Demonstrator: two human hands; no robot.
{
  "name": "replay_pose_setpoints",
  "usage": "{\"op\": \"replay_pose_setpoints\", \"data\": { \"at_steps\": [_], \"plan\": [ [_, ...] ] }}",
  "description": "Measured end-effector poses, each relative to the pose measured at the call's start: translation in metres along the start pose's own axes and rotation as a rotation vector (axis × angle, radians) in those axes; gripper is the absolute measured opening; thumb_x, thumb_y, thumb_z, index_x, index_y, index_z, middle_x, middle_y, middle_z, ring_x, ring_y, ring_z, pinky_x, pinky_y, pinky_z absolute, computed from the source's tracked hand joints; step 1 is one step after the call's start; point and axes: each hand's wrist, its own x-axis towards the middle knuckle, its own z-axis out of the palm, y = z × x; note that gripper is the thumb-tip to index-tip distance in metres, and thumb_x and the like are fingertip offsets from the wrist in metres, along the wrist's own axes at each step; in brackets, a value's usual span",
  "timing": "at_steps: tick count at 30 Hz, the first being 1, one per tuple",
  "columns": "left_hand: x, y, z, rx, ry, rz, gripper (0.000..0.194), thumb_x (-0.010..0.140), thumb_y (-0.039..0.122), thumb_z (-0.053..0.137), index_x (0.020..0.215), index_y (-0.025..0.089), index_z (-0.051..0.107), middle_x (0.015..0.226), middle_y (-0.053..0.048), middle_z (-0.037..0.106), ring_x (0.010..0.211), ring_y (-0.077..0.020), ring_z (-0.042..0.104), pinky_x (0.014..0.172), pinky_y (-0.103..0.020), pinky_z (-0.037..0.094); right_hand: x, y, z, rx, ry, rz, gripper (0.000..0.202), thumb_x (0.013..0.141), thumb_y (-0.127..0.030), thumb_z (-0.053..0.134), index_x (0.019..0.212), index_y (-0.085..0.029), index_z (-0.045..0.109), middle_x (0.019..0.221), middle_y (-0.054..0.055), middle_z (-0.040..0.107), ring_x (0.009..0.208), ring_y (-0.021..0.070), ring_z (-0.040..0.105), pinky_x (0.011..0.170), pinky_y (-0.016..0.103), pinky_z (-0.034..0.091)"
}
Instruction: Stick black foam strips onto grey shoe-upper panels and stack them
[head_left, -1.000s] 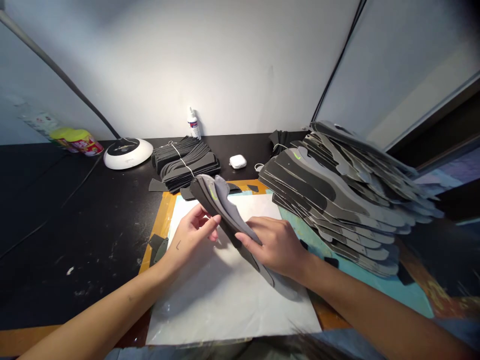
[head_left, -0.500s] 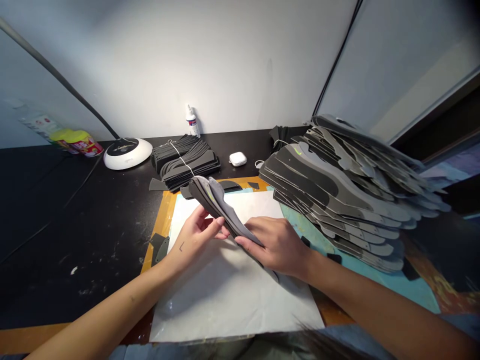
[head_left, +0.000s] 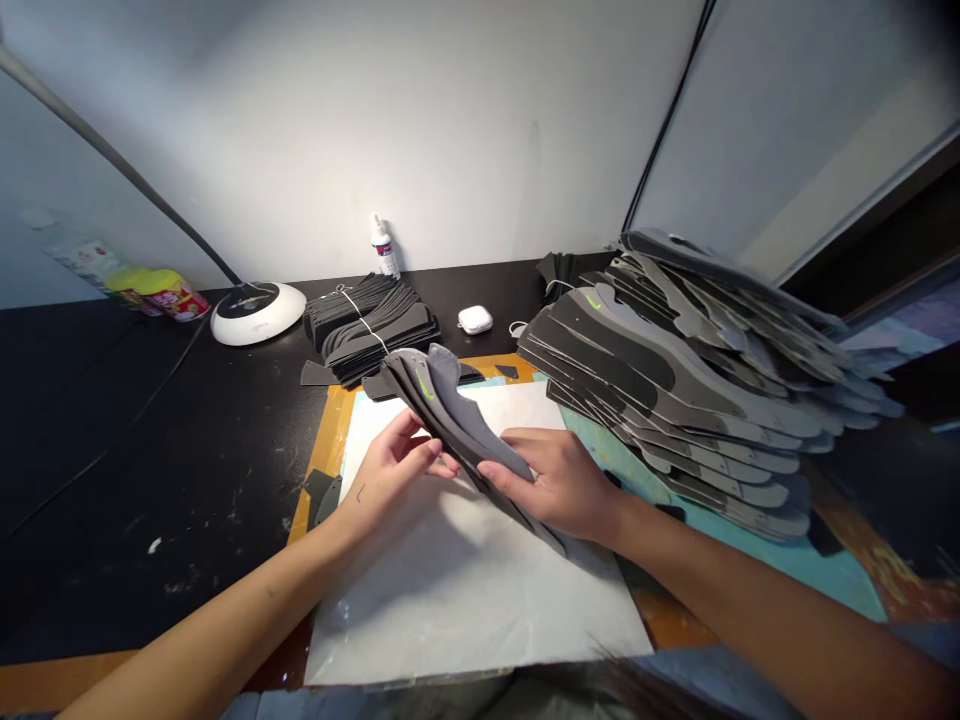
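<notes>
A small stack of curved grey and black shoe upper pieces (head_left: 469, 430) is held tilted above a white sheet (head_left: 450, 600). The top piece carries a bright green curved mark near its far end. My right hand (head_left: 559, 485) is closed on the near part of the stack, thumb on top. On the stack's left edge, my left hand (head_left: 401, 465) grips with the thumb in front and the fingers partly hidden behind. Beyond the far end lies a tied bundle of dark cut pieces (head_left: 375, 325).
Fanned piles of similar shoe upper pieces (head_left: 667, 390) lie on the right over a teal mat (head_left: 847, 575). Along the back stand a white lamp base (head_left: 259, 315), a small white bottle (head_left: 384, 248) and a white earbud case (head_left: 475, 320). Loose dark scraps (head_left: 322, 495) lie left.
The stack has turned so that more of the top piece's face and its green mark show. My right hand has shifted slightly right; my left hand stays nearly in place.
</notes>
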Motion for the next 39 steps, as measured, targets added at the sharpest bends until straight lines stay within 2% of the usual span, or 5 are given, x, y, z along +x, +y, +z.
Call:
{"op": "replay_pose_setpoints", "data": {
  "at_steps": [5, 9, 21, 27, 39],
  "plan": [
    [0.001, 0.001, 0.000, -0.007, 0.008, 0.002, 0.025, 0.082, 0.030, 0.069, 0.101, 0.015, 0.062, 0.091, -0.001, 0.063, 0.067, -0.0122, 0.068, 0.066, -0.025, 0.061, 0.002, 0.001, -0.002, 0.117, -0.054, 0.106, 0.024, 0.095, -0.032, 0.055, 0.083, -0.017, 0.068, 0.079, 0.002, 0.069, 0.073, 0.0152, 0.062, 0.067, 0.025, 0.041],
    [0.002, 0.001, 0.000, 0.004, 0.013, -0.007, 0.025, 0.080, 0.031, 0.070, 0.097, 0.014, 0.062, 0.090, -0.001, 0.064, 0.066, -0.0121, 0.067, 0.065, -0.026, 0.060, 0.004, 0.003, -0.002, 0.153, -0.064, 0.149, 0.024, 0.094, -0.033, 0.056, 0.079, -0.017, 0.068, 0.076, 0.001, 0.067, 0.071, 0.0150, 0.061, 0.065, 0.025, 0.042],
    [0.001, 0.000, -0.002, 0.032, -0.011, 0.016, 0.023, 0.082, 0.034, 0.072, 0.092, 0.015, 0.063, 0.069, 0.000, 0.065, 0.061, -0.0136, 0.064, 0.060, -0.025, 0.055, 0.004, 0.004, -0.002, 0.183, -0.073, 0.162, 0.026, 0.093, -0.033, 0.057, 0.074, -0.017, 0.066, 0.070, 0.000, 0.064, 0.067, 0.0140, 0.058, 0.063, 0.024, 0.042],
    [0.000, -0.002, -0.004, 0.042, 0.020, 0.024, 0.033, 0.079, 0.044, 0.079, 0.083, 0.015, 0.063, 0.061, 0.000, 0.065, 0.054, -0.0136, 0.062, 0.056, -0.024, 0.052, 0.004, 0.004, -0.003, 0.344, -0.125, 0.181, 0.023, 0.094, -0.034, 0.056, 0.087, -0.018, 0.071, 0.087, 0.003, 0.072, 0.083, 0.0179, 0.066, 0.074, 0.026, 0.049],
    [0.002, -0.004, -0.010, 0.123, 0.063, 0.013, 0.031, 0.074, 0.043, 0.081, 0.076, 0.016, 0.065, 0.060, 0.001, 0.062, 0.048, -0.0112, 0.055, 0.051, -0.024, 0.047, 0.005, 0.009, -0.004, 0.275, -0.093, 0.221, 0.036, 0.091, -0.046, 0.058, 0.069, -0.018, 0.059, 0.066, 0.000, 0.056, 0.067, 0.0159, 0.054, 0.061, 0.025, 0.043]
  ]
}}
